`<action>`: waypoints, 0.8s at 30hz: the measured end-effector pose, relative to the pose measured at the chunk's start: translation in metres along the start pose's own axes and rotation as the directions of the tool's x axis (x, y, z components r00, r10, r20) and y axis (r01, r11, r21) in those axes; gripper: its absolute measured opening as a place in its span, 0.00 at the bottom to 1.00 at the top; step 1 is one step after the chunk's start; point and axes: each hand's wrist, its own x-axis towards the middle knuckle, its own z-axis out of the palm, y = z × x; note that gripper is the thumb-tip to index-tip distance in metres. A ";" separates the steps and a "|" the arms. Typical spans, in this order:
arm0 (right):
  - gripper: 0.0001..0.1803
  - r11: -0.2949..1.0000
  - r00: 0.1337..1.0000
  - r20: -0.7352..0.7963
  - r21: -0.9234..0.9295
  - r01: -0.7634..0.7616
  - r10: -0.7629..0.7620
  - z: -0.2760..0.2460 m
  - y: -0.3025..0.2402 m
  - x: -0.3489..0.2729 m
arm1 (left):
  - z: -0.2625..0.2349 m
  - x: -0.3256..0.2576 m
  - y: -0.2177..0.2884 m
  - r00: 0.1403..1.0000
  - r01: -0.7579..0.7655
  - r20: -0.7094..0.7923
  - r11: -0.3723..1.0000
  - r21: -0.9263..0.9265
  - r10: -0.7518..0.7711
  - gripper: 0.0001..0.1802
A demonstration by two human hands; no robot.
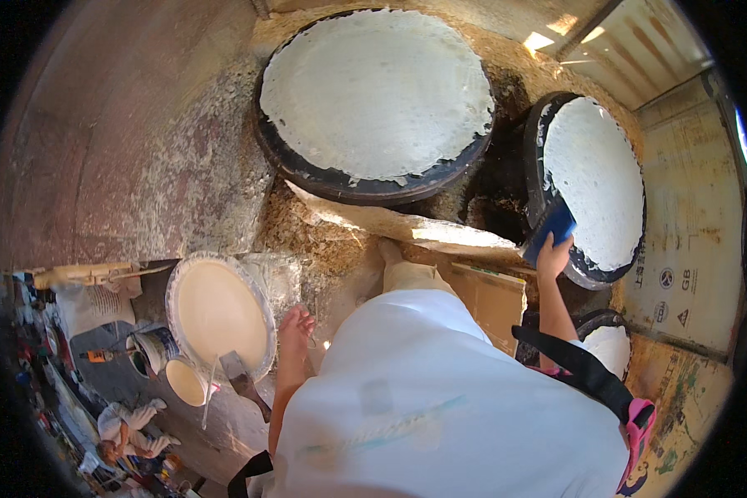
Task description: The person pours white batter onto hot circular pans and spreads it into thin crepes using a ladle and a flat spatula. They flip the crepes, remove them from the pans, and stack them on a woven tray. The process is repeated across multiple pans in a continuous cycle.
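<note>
My right hand (554,256) grips a blue flat scraper (556,220) at the near-left edge of a round, dark-rimmed form (598,178) coated with a whitish paste. My left hand (296,322) hangs beside my body with nothing seen in it, its fingers loosely bent and apart. Left of that hand stands a wide round basin (270,332) of cream-coloured liquid. Ahead of me, a larger round form (378,95) has the same whitish coat, ragged along its black rim.
A wide-bladed scraper (245,384) and a small cream-filled bucket (189,382) are beside the basin. Another coated round form (608,349) is at the right. Boards (490,303) stand near my legs. A person (133,432) sits at the far lower left among clutter.
</note>
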 end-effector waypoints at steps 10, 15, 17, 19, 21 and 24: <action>0.30 0.992 0.992 -0.015 0.015 -0.124 0.124 0.068 -0.058 0.122 | 0.066 0.027 0.038 0.999 -0.011 0.037 0.987 0.158 0.005 0.12; 0.27 0.953 0.907 0.420 -0.269 0.138 -0.013 0.094 -0.135 0.176 | 0.083 0.034 0.040 0.998 0.054 0.008 0.981 0.187 -0.056 0.12; 0.25 0.965 0.919 0.354 -0.122 0.230 -0.174 0.100 -0.152 0.142 | 0.088 0.037 0.040 0.999 0.045 0.003 0.982 0.185 -0.046 0.12; 0.23 0.936 0.946 0.075 0.186 0.299 -0.317 0.102 -0.154 0.079 | 0.091 0.040 0.042 0.999 0.042 0.026 0.982 0.186 -0.048 0.12; 0.31 0.878 0.913 -0.033 0.262 0.400 -0.406 0.100 -0.150 0.014 | 0.093 0.042 0.042 0.998 0.023 0.052 0.985 0.172 -0.032 0.12; 0.36 0.911 0.863 0.308 0.235 0.338 -0.399 0.100 -0.146 -0.047 | 0.098 0.043 0.044 0.999 0.008 0.045 0.990 0.141 -0.014 0.12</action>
